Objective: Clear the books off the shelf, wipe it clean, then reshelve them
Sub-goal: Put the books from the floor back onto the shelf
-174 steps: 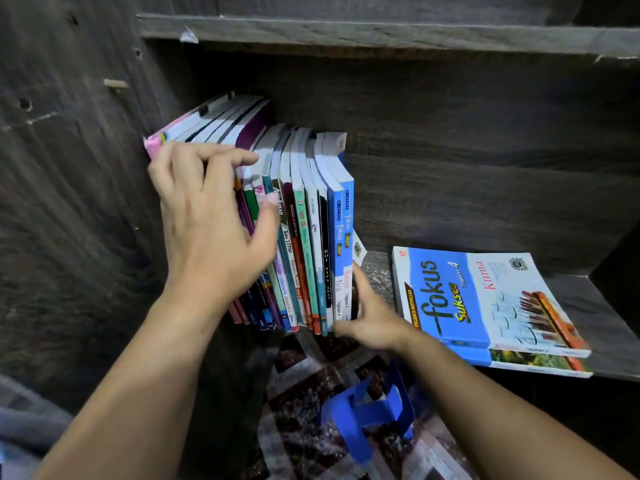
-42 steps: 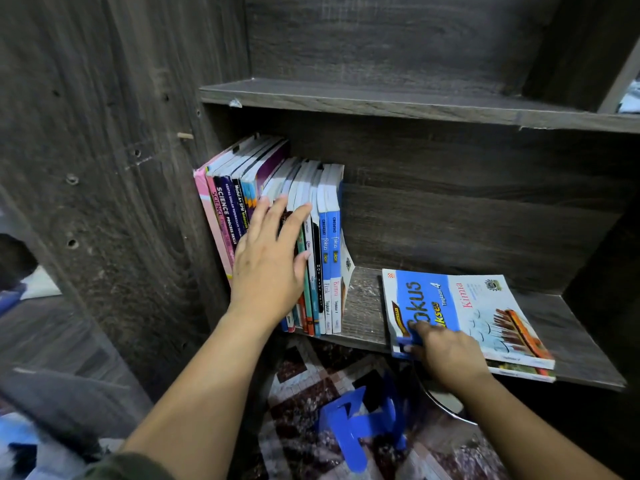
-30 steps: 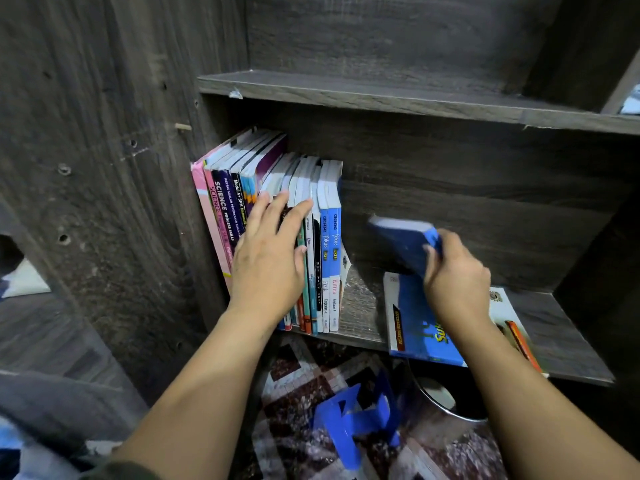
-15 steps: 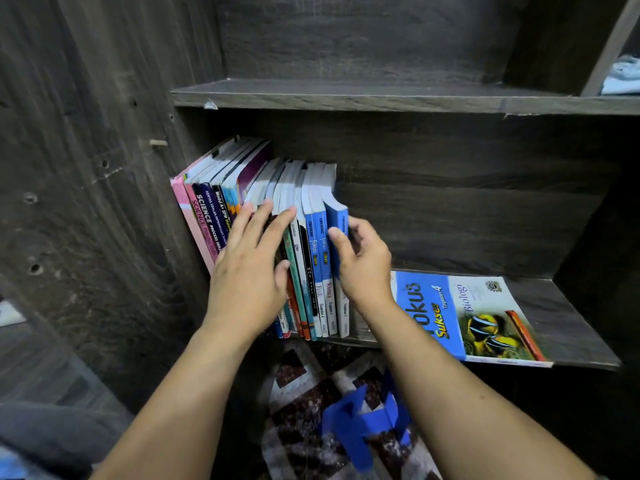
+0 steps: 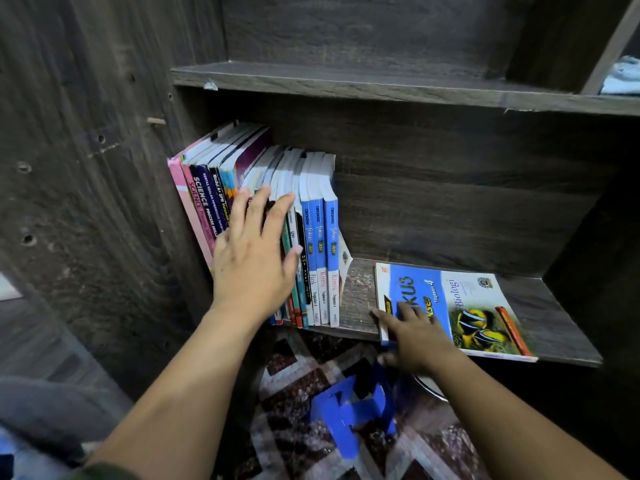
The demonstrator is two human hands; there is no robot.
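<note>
The row of books (image 5: 318, 237) stands at the left end of the shelf (image 5: 554, 306), spines facing out, leaning left against the cabinet's side panel (image 5: 104, 202). The left hand (image 5: 252, 268) lies flat on the spines in the middle of the row, its fingers (image 5: 263, 206) straight and spread, gripping nothing. To the right, apart from the row, a blue Biologi book (image 5: 467, 306) lies flat on the shelf, cover up, its near edge jutting past the shelf front. The right hand (image 5: 415, 341) pinches that book's near left corner, fingers on the cover and thumb under the edge. Below the shelf, a blue plastic piece (image 5: 349, 410) lies on a patterned mat (image 5: 287, 375).
</note>
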